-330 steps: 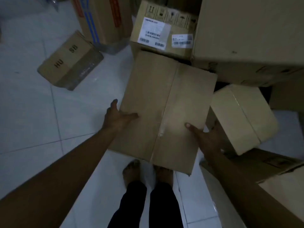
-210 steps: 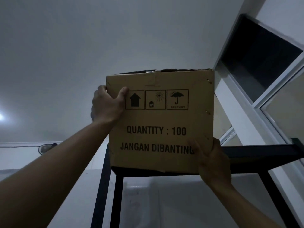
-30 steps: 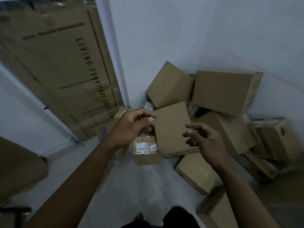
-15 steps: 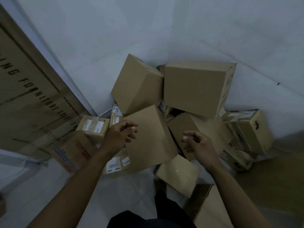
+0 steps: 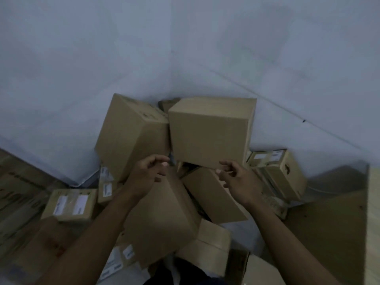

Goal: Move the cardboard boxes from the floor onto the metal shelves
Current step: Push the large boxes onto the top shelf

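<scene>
The left hand (image 5: 148,173) and right hand (image 5: 239,182) hover over cardboard boxes (image 5: 129,136) heaped on the floor (image 5: 243,236) in a wall (image 5: 185,48) corner. Both sets of fingers are loosely curled, apart, holding nothing. A large box (image 5: 209,132) sits just beyond the fingertips, and a tilted box (image 5: 162,219) lies beneath the left fingers.

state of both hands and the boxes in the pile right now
left hand, loosely curled, empty
right hand, loosely curled, empty
big box, closed, roughly level, stacked highest
tilted box, closed, tipped, beside the big box
labelled box, closed, labels facing up
</scene>
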